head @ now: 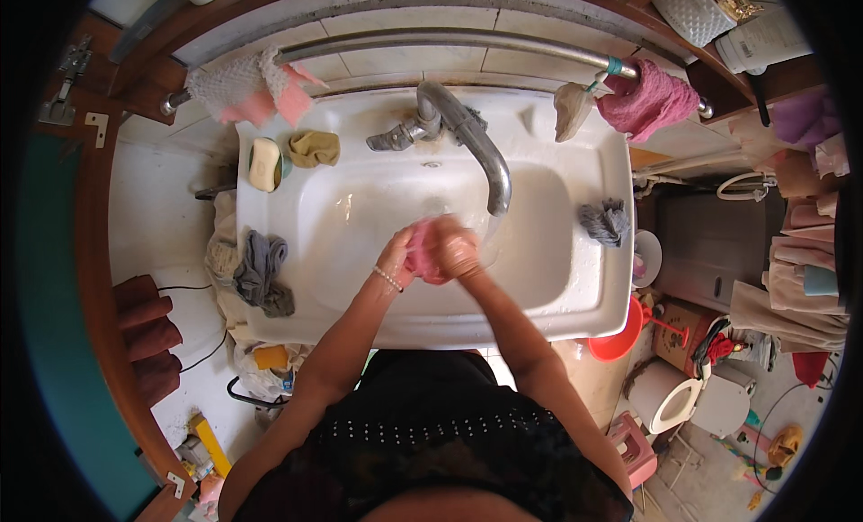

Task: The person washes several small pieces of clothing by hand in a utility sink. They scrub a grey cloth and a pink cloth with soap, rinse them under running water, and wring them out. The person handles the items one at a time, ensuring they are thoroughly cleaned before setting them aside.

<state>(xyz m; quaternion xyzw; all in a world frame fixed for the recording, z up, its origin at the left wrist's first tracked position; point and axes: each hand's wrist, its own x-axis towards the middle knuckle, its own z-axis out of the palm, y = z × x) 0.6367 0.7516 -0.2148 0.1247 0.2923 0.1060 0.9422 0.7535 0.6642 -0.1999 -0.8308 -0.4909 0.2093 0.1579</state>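
Note:
Over the basin of a white ceramic sink (364,330), both hands are closed on a wet pink cloth (426,252). My left hand (396,254), with a beaded bracelet at the wrist, grips the cloth from the left. My right hand (455,247) is blurred and presses on its right side. Just above the right hand, the spout of a metal faucet (495,178) lets out a thin stream of water. The cloth's underside is hidden by the hands.
A soap bar (265,163) and an olive cloth (315,149) lie on the sink's left ledge, above grey cloths (261,273). Another grey cloth (605,222) is on the right rim. Cloths hang on a metal rail (458,38) behind. A red bucket (617,333) stands below right.

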